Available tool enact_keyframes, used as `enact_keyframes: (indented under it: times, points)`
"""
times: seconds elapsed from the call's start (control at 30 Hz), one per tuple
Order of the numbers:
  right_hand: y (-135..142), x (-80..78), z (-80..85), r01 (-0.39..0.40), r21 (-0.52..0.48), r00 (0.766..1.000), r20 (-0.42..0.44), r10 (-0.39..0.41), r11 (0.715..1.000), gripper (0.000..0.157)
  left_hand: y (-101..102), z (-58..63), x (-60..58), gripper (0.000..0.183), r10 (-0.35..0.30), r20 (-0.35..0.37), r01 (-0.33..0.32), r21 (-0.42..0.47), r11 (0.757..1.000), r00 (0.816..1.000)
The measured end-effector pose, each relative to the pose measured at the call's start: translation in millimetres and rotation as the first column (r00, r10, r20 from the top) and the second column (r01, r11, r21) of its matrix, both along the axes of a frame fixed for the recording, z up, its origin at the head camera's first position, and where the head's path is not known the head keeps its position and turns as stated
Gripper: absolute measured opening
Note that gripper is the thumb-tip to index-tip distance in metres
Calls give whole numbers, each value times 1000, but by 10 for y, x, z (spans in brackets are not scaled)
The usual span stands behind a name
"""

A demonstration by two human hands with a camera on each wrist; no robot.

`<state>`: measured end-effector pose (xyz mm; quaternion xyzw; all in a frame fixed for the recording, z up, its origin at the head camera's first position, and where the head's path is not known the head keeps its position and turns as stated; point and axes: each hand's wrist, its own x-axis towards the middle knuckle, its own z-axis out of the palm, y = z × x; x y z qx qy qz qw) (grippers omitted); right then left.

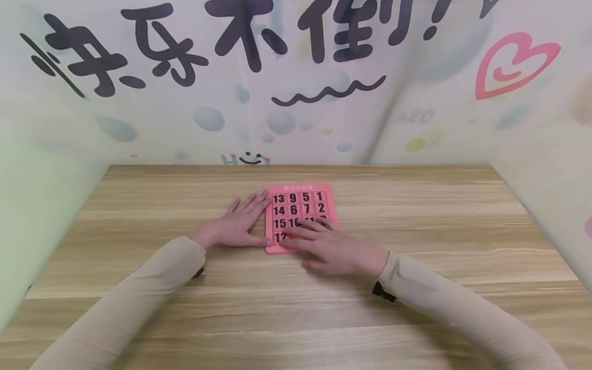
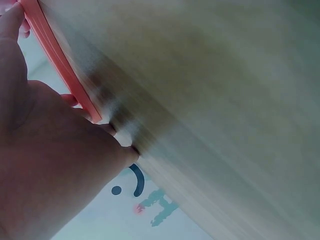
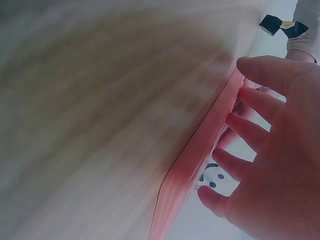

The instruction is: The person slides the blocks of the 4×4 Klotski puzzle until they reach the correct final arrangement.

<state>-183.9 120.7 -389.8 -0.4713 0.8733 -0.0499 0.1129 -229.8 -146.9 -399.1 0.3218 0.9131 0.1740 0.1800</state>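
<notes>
A pink sliding number puzzle [image 1: 332, 201] lies flat on the table, its black-numbered tiles in rows. The top row reads 13, 9, 5, 1. Along the puzzle's left side rests my left hand [image 1: 236, 226], fingers stretched out at the edge and thumb on the lower left corner. My right hand [image 1: 337, 249] reaches over the lower right part, fingers spread above the tiles and covering much of the bottom row beside the 12 tile [image 1: 279, 237]. The puzzle's side wall [image 3: 200, 145] shows in the right wrist view, under the spread fingers. Whether those fingertips press a tile is hard to tell.
The wood-grain table [image 1: 296, 318] ends at a printed back wall [image 1: 314, 133] with large dark characters and a pink heart. Side walls stand at left and right. Dark bands with small devices [image 1: 384, 293] sit at the sleeve cuffs.
</notes>
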Motion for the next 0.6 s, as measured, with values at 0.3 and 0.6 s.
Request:
enact_keyframes:
  times: [0.3, 0.6]
  points:
    - [128, 22, 25, 21, -13, 999, 30, -21, 1000, 55, -6, -14, -2, 102, 0, -1, 0, 1, 1000, 1000]
    - [288, 14, 4, 24, -44, 1000, 21, -23, 999, 55, -3, 2, 2, 102, 2, 6, -2, 5, 1000, 1000]
